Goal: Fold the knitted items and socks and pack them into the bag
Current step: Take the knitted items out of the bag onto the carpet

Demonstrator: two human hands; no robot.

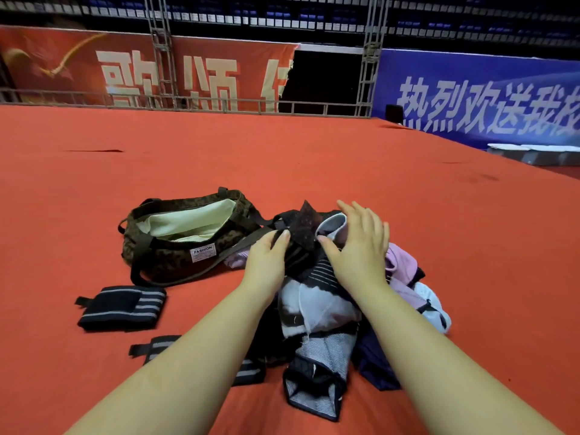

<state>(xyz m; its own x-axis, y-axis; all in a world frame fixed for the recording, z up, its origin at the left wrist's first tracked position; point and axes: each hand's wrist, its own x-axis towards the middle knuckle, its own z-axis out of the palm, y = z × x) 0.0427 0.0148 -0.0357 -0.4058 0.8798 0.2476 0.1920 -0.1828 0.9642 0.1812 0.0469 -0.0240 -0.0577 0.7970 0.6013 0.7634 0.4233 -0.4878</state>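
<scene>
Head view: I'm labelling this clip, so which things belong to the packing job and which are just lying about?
Job: bag, open; pile of garments; folded striped item; left hand; right hand.
Lying about: red banner; blue banner; metal truss.
</scene>
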